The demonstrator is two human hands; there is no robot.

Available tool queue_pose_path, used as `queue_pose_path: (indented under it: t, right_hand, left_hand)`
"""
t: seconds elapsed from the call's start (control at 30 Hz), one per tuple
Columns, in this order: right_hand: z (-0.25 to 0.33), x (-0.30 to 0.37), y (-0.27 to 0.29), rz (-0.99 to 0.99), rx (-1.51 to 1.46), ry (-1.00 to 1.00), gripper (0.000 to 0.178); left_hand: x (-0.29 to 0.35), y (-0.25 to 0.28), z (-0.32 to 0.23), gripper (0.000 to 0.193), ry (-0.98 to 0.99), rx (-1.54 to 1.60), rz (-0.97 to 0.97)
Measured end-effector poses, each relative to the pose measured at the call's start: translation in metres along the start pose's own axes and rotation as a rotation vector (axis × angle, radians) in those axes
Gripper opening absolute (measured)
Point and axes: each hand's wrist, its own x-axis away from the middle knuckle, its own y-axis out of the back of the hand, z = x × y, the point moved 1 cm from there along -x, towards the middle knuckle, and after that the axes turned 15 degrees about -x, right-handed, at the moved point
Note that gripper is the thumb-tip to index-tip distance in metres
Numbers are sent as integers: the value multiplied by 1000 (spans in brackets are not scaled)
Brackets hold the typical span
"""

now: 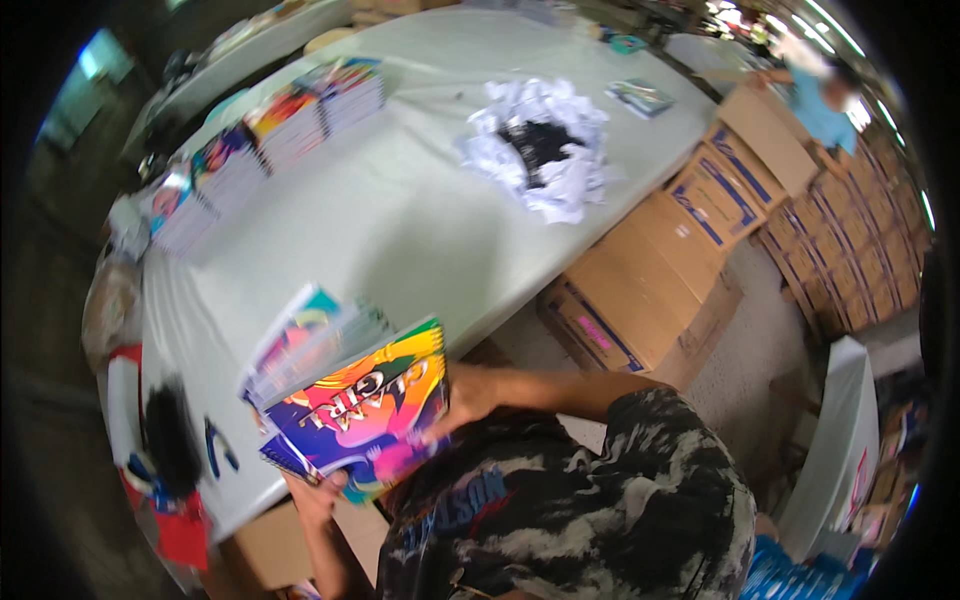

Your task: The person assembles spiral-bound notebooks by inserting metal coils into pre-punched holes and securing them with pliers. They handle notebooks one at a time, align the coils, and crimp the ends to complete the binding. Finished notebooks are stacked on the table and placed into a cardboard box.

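I hold a stack of spiral notebooks point(365, 410) with bright purple, pink and yellow covers in front of my body, at the near edge of the table. My left hand point(318, 495) grips its lower left corner, thumb over the cover. On the right side my right hand point(465, 395) wraps around the edge, fingers partly behind the stack. Just beyond it, another group of notebooks point(305, 335) with a teal and pink cover shows, fanned and blurred; whether it rests on the table or against my stack I cannot tell.
Several notebook stacks point(290, 125) line the white table's point(400, 180) far left side. Crumpled white paper point(545, 150) lies near its right edge, beside a small booklet point(640, 98). Pliers point(218, 448) lie at left. Cardboard boxes point(640, 280) stand at right, with another person point(825, 110) behind them.
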Motion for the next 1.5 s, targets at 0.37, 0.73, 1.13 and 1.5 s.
queue_pose_path:
  t: [0.37,0.73,1.13,1.5]
  right_hand:
    - [15,-81,31,10,564,121,136]
    - [3,-111,27,97,374,335,154]
    - [-10,-109,39,216,482,278,151]
    - [-25,-112,56,182,264,-180,78]
  left_hand:
    - [-67,56,39,136,142,-145,253]
    - [-56,63,127,94,-313,-144,188]
    - [-75,55,151,81,-100,53,541]
    - [-69,47,60,87,-45,-196,287]
